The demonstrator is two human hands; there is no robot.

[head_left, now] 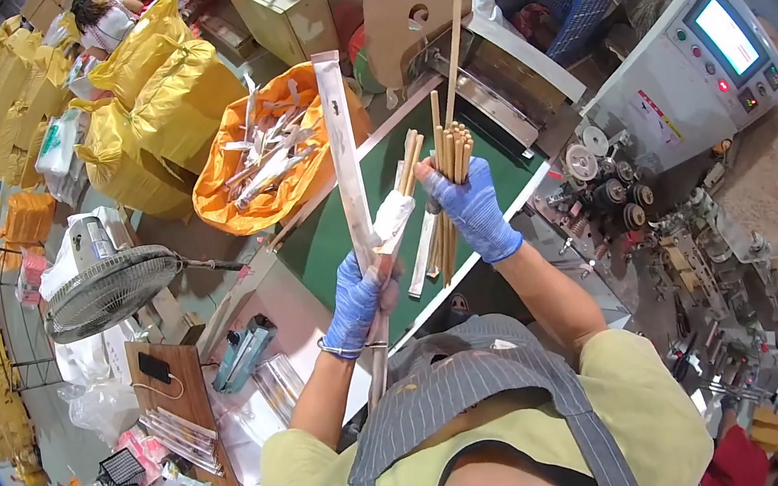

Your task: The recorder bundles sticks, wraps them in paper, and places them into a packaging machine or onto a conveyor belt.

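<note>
Blue-gloved, your right hand (476,211) clenches wooden sticks (458,154), 1 o'clock; your left hand (353,306) clasps a pale strip (341,135), pointing 12 o'clock; green table (313,252) beneath.

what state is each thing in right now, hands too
left hand, closed around long paper sleeve
right hand, closed around wooden sticks
orange bag, open, filled with scraps
machine screen, lit
phone, dark
yellow sacks, bulging
fan, spinning or still unclear
</note>
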